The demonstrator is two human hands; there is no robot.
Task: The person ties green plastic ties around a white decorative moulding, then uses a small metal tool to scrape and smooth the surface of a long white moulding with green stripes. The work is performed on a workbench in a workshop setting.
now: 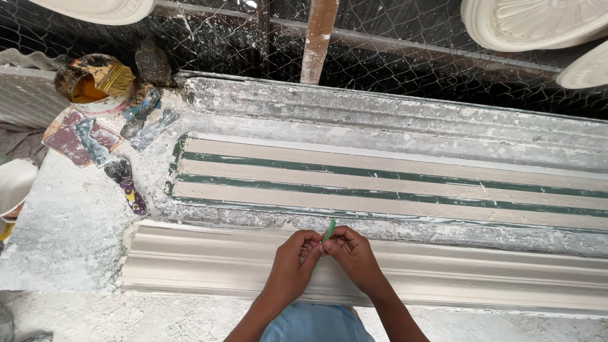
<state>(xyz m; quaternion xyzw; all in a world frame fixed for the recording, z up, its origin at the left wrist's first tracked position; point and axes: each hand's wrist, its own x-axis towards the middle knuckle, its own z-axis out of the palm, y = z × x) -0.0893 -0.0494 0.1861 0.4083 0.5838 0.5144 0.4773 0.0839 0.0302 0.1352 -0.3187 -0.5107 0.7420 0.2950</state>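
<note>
At the lower middle of the frame we see our left hand (pixel 293 266) and right hand (pixel 352 253) brought together, fingertips meeting. Between them they pinch a thin green strip (pixel 330 228), whose free end pokes upward and slightly right from the fingers; both sets of fingers are curled narrow around it, so each hand holds the strip. The hands hover over a long white plaster cornice moulding (pixel 443 272) that runs across the lower part of the frame on the plaster-spattered surface (pixel 69 234).

Just above the hands lies a long mould (pixel 392 183), its cream bands separated by green lines, stretching from the centre left to the right edge. Beyond it, a grey ribbed casting (pixel 380 114) runs alongside.

In the upper left of the frame we see a tin (pixel 88 88) with orange liquid and a brush (pixel 117 77) resting in it. Below it lie several scrapers (pixel 95 142) crusted with plaster, and one small tool with a purple handle (pixel 134 196) lies near the mould's left end. A white bowl (pixel 12 183) sits at the left edge. Round white plaster ornaments (pixel 532 22) show at the top corners, against wire mesh (pixel 411 38).
</note>
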